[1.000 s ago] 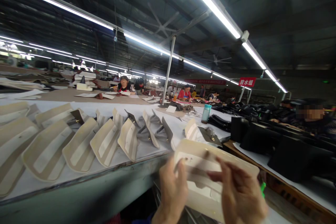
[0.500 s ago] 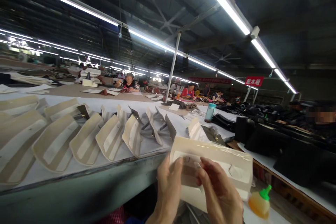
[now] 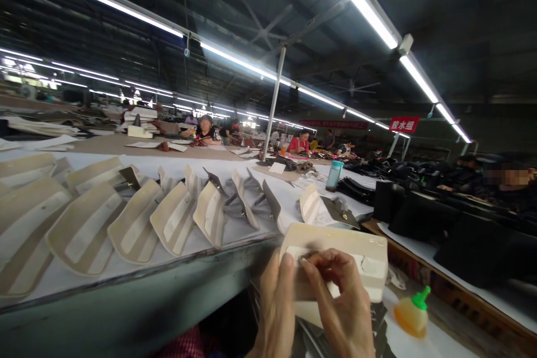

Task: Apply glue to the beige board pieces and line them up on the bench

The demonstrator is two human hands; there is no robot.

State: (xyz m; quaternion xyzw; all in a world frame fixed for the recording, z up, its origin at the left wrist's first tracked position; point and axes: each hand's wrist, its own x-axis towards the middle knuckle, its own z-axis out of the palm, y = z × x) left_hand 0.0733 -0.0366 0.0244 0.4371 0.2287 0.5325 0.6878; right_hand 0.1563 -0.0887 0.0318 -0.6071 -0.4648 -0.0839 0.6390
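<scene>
Here, the left hand (image 3: 274, 302) is gripping the left end of a cream panel (image 3: 335, 233), its thumb pressing on the inner face; that hold is probably steadying the piece while turning its white strip (image 3: 296, 251) toward the wearer. The right hand (image 3: 346, 299) is bringing thumb and fingertips together over the strip; its own fingers are hiding the spot, so one cannot tell whether they are pinching anything. The held panel is hovering in front of the bench (image 3: 96, 313), off the right end of its near edge, perhaps because that is giving both hands free room.

Along the same near edge, a row of similar panels (image 3: 136, 224) is standing tilted, inner faces turned outward, likely so the surfaces are lying open rather than pressed flat together. A green-nozzled bottle (image 3: 412, 316) is leaning to the right of the hands, presumably within easy reach. Toward the bench's far right corner, a turquoise-lidded flask (image 3: 334, 176) is standing upright, well apart from the row.
</scene>
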